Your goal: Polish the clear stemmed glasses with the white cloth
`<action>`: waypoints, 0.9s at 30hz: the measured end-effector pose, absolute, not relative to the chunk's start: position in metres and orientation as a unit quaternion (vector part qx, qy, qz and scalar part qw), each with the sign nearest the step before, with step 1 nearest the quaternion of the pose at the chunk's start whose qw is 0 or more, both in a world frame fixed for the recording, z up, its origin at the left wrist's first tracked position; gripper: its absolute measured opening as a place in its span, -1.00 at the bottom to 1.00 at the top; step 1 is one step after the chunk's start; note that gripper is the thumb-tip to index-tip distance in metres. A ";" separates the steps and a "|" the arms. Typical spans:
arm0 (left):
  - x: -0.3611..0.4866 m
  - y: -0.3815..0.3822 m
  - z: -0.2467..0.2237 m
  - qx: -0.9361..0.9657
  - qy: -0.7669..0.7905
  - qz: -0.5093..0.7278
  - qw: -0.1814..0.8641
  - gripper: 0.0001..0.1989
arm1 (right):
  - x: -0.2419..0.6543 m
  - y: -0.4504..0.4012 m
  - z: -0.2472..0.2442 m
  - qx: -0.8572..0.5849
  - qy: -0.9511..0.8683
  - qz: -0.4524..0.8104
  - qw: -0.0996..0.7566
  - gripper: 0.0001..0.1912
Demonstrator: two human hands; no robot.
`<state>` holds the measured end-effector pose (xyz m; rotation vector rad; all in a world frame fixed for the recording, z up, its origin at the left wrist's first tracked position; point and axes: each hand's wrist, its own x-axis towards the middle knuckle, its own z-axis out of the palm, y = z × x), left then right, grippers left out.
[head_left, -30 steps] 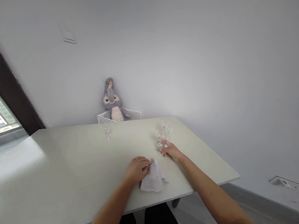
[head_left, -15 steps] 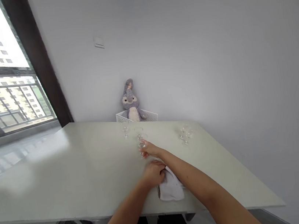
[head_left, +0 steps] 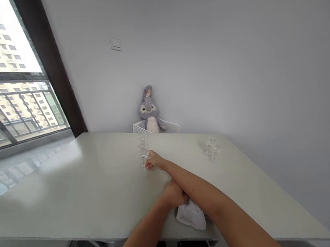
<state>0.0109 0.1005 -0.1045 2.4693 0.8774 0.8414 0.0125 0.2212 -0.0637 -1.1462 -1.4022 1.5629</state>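
Observation:
My right hand reaches across to the left, its fingers closed round the lower part of a clear stemmed glass. Other clear glasses stand in a line just behind it and overlap in view, so I cannot tell them apart well. Below my right forearm, my left hand is closed on a white cloth that hangs down toward the near edge of the table. The right forearm covers some of the left fingers.
On the right part of the pale table, several clear glasses are clustered. A white perforated basket with a grey plush toy in it stands at the far edge, against the wall. A window is at left.
My right hand has moved left with the glass, bringing it in line with the standing glasses. The left hand stays with the cloth under the right forearm. The view has shifted slightly.

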 end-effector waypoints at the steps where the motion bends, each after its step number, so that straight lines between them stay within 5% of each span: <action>1: 0.011 0.100 -0.103 0.883 0.314 0.291 0.192 -0.63 | 0.017 0.218 -0.061 -0.457 -0.538 0.599 0.379 -0.24; 8: 0.012 0.097 -0.093 0.918 0.308 0.206 0.144 -0.73 | 0.123 0.169 -0.061 -0.549 -0.437 0.421 0.574 -0.65; 12: 0.014 0.096 -0.089 0.910 0.344 0.198 0.118 -0.80 | 0.221 0.139 -0.073 -0.624 -0.321 0.264 0.662 -0.57; 18: 0.015 0.102 -0.093 0.864 0.446 0.208 0.108 -0.84 | 0.309 0.145 -0.078 -0.648 -0.337 0.283 0.622 -0.34; 27: 0.013 0.098 -0.088 0.891 0.374 0.210 0.147 -0.80 | 0.317 0.200 -0.086 -0.583 -0.445 0.376 0.566 -0.09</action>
